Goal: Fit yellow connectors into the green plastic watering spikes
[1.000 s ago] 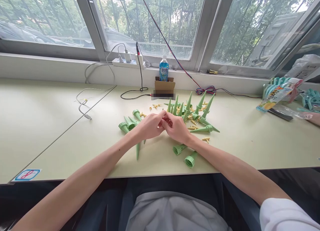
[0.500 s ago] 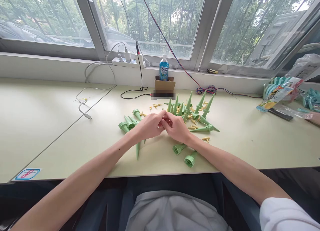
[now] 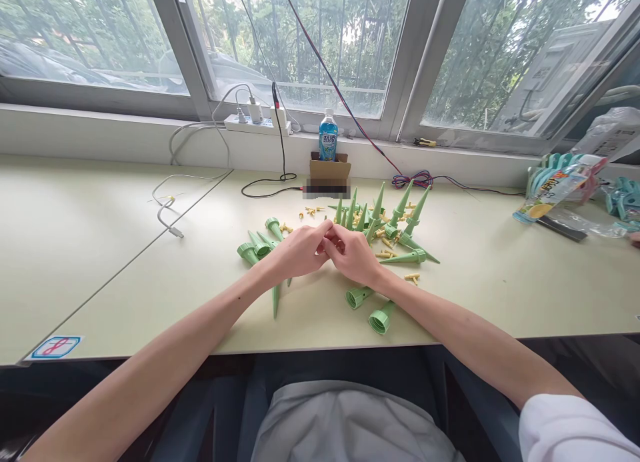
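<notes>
My left hand and my right hand meet above the table, fingertips pinched together. Whatever lies between the fingers is too hidden to name. Behind and right of my right hand stand several green spikes, points up, among small yellow fittings. One green spike lies flat beside them. Left of my left hand are more green spikes with ribbed caps. Nearer the front edge, two green pieces show open threaded ends, partly under my right forearm.
A blue bottle rises behind a small cardboard box. A power strip sits on the ledge at the back. Cables lie at left; plastic packages and part of another person's hand are at right.
The other person's hand at the right edge has drawn back out of view for the most part. My two hands have kept their place and their pinch.
</notes>
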### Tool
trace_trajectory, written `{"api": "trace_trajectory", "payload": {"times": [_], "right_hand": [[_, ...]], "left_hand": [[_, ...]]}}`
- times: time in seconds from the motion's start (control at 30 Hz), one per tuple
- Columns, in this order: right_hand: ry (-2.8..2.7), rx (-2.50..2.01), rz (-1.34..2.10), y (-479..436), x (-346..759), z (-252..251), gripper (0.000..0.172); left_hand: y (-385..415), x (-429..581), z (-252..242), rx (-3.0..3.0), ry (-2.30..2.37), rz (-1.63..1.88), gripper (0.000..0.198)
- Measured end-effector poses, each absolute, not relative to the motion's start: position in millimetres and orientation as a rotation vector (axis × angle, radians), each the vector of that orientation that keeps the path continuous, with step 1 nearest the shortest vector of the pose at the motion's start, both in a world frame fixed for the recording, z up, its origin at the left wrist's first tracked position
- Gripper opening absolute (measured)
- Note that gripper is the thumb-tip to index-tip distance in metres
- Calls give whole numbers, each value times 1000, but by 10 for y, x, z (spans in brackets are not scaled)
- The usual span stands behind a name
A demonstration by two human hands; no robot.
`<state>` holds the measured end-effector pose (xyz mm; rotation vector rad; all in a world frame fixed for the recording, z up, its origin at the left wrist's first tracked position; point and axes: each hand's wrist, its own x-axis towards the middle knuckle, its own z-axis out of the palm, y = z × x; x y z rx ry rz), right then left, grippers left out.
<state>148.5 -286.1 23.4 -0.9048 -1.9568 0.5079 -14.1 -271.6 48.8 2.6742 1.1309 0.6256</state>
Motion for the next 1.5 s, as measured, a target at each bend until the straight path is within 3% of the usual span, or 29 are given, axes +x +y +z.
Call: {"api": "trace_trajectory", "payload": {"times": [1.5], "right_hand": [[-1989,-897,545,-2838,1500,219,14]], "left_hand": [[-2746,-123,536,2674,1210,498,18]]}}
